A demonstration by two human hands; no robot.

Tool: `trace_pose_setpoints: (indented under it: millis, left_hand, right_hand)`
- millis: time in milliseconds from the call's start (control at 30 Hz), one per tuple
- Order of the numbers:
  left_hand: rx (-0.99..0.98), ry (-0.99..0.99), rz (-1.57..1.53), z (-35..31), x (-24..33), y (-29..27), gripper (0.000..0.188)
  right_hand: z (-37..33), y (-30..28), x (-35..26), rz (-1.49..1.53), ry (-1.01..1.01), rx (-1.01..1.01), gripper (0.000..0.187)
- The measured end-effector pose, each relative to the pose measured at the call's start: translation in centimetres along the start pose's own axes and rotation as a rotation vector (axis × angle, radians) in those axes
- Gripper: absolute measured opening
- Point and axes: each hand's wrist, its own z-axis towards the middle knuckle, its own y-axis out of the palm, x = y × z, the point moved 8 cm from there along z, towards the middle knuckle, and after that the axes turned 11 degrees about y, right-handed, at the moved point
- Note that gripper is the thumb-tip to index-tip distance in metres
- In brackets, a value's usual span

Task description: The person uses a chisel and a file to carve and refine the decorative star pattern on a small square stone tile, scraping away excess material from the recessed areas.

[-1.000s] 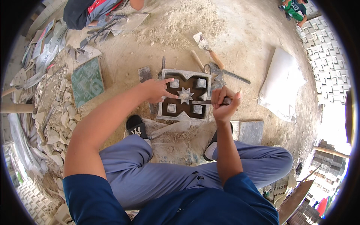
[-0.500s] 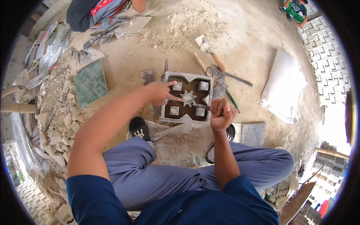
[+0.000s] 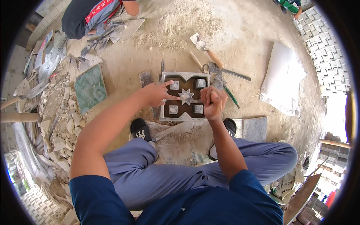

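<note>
A square grey mold lies on the ground in front of me. Inside are triangular notches, several small square blocks and a star-shaped piece at the centre; brown material fills the spaces between. My left hand reaches over the left wall with two fingers stretched out. One fingertip rests at the upper-left block, the other by the star's left point. My right hand is a fist over the right wall, closed on a thin flat metal tool whose blade points at the star. Its handle is hidden in the fist.
Beyond the mold lie a wooden-handled trowel, a long flat bar and a green-handled tool. A white sack is at right; a green tile and rubble at left. Another person crouches at far left.
My right fist has moved left over the mold's right wall, bringing the blade closer to the star. My left hand keeps its place on the mold. The view has shifted slightly.
</note>
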Motion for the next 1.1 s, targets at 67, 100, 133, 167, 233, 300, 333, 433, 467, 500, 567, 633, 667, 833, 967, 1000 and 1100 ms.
trace_pose_setpoints:
  millis: [67, 100, 133, 167, 233, 300, 333, 433, 467, 500, 567, 633, 667, 833, 967, 1000, 1100]
  left_hand:
    - [0.038, -0.001, 0.006, 0.2, -0.3, 0.1, 0.072]
    - [0.025, 0.019, 0.008, 0.3, -0.2, 0.2, 0.072]
    - [0.012, 0.038, 0.011, 0.4, -0.2, 0.3, 0.073]
    - [0.008, 0.036, 0.008, 0.3, -0.1, 0.3, 0.073]
    - [0.023, 0.000, -0.040, 0.0, -0.2, 0.2, 0.074]
    - [0.030, 0.016, -0.016, 0.4, 0.1, 0.2, 0.075]
    - [0.040, 0.029, 0.009, 0.6, 0.4, 0.2, 0.076]
    - [-0.005, 0.013, -0.008, 0.2, 0.4, -0.5, 0.077]
    - [-0.010, 0.011, -0.017, 0.2, 0.4, -0.2, 0.077]
    - [0.025, 0.020, -0.027, 0.4, 0.1, -0.3, 0.077]
    - [0.076, 0.011, -0.032, 0.3, -0.1, -0.2, 0.076]
    - [0.042, 0.005, -0.048, 0.6, -1.1, -0.3, 0.076]
    - [0.001, 0.007, -0.085, 0.6, -0.3, 0.3, 0.076]
    - [0.016, 0.010, -0.036, 0.5, -0.3, -1.3, 0.072]
    - [0.012, -0.001, -0.119, 0.9, -0.6, -0.1, 0.070]
    - [0.039, 0.001, -0.112, 1.1, -0.5, -0.1, 0.070]
    - [0.066, 0.022, -0.101, 0.9, -0.5, 1.0, 0.074]
  right_hand:
    - [0.3, -1.4, 2.9, 0.045, 0.136, 0.078, 0.050]
    - [0.7, -1.5, 3.1, 0.017, 0.168, 0.042, 0.054]
    - [0.7, -1.9, 2.7, 0.017, 0.164, 0.042, 0.054]
    - [0.2, -2.4, 1.6, 0.077, 0.116, 0.098, 0.053]
    - [-0.4, -3.4, 1.1, 0.246, 0.070, 0.193, 0.050]
    - [-0.1, -2.9, 2.2, 0.118, 0.098, 0.125, 0.049]
    - [-0.1, -2.3, 2.8, -0.010, 0.126, 0.053, 0.048]
    - [-0.2, -2.7, 2.2, 0.079, 0.086, 0.116, 0.048]
    - [-0.9, -3.0, 1.7, 0.115, 0.036, 0.161, 0.046]
    - [-0.6, -2.3, 1.9, -0.030, -0.019, 0.153, 0.047]
    - [0.1, -1.5, 2.0, -0.077, -0.023, 0.091, 0.049]
    - [0.9, -1.4, 1.4, 0.022, 0.020, 0.037, 0.049]
    - [0.1, -2.1, 0.7, 0.064, -0.024, 0.094, 0.048]
    - [0.3, -1.9, 1.6, -0.115, 0.013, 0.083, 0.048]
    - [-0.1, -1.7, 1.5, -0.044, -0.022, 0.123, 0.046]
    - [0.2, -1.9, 2.5, -0.147, 0.054, 0.159, 0.045]
    - [-0.5, -1.9, 0.3, 0.042, -0.019, 0.140, 0.046]
